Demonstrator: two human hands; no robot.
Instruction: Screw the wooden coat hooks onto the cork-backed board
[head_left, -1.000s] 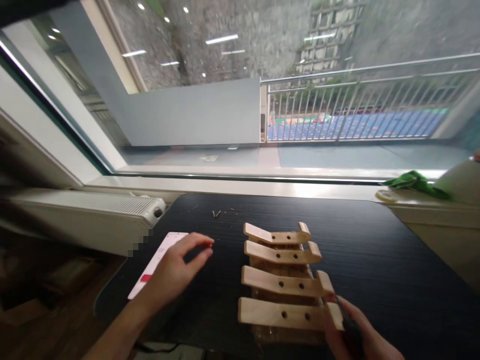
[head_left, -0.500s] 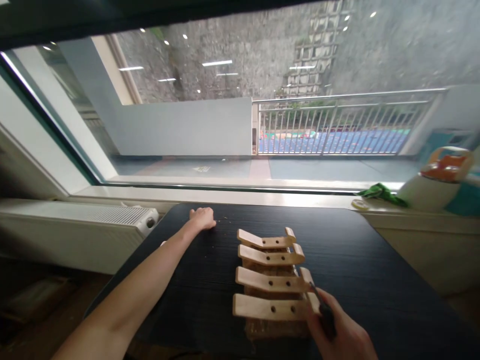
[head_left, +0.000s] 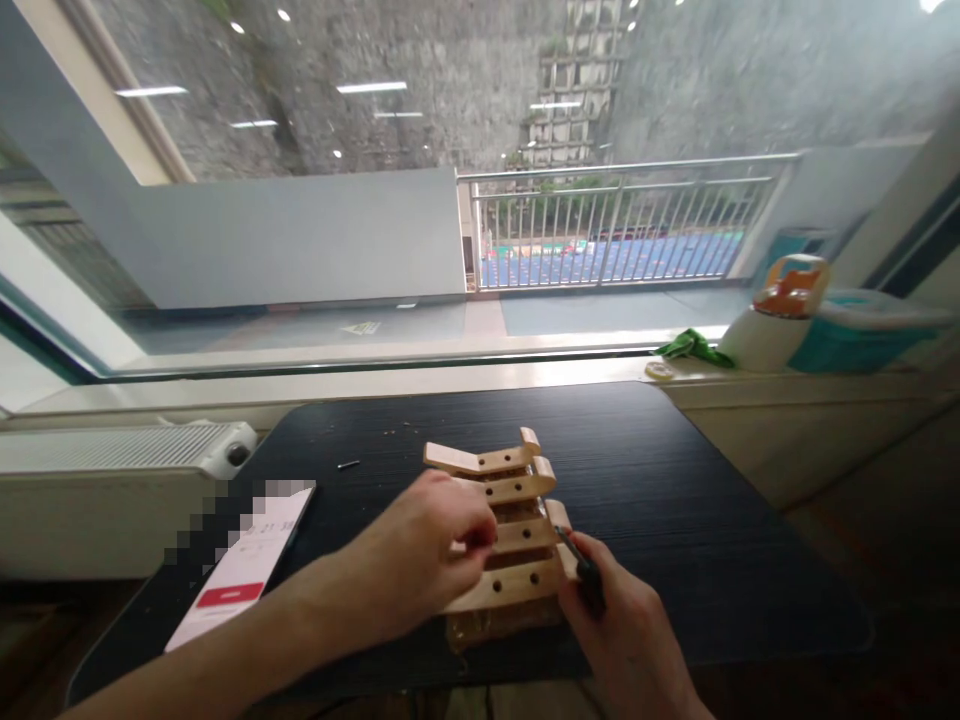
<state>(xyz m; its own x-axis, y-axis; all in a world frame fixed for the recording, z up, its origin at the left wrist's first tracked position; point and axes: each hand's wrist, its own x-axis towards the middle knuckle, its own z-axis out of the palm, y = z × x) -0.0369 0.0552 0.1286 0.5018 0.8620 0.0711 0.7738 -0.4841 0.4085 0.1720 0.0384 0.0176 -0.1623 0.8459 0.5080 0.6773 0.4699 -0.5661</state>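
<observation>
Four-holed rows aside, several pale wooden hooks [head_left: 510,460], each with two drilled holes, lie side by side on a brown, tape-wrapped block [head_left: 499,625]. My left hand [head_left: 442,535] is over their left ends, fingers curled together in a pinch; what they hold, if anything, is hidden. At the right end of the nearest hooks, my right hand [head_left: 634,620] is closed round a black-handled screwdriver [head_left: 589,580], its thin shaft pointing up and left. That hand also touches the nearest hook's curled end. A small metal piece [head_left: 349,464], like a screw, lies left of the hooks.
A phone [head_left: 232,580] with a lit pale screen lies at the left of the black table [head_left: 675,500]. Beyond are a radiator [head_left: 127,450] and a windowsill [head_left: 375,378] carrying a green cloth [head_left: 694,346], a tape roll [head_left: 660,370] and a white-and-orange container [head_left: 772,325].
My left hand has come back from the table's far left to the hooks, its fingers now pinched. My right hand keeps the screwdriver at the hooks. The view has shifted right.
</observation>
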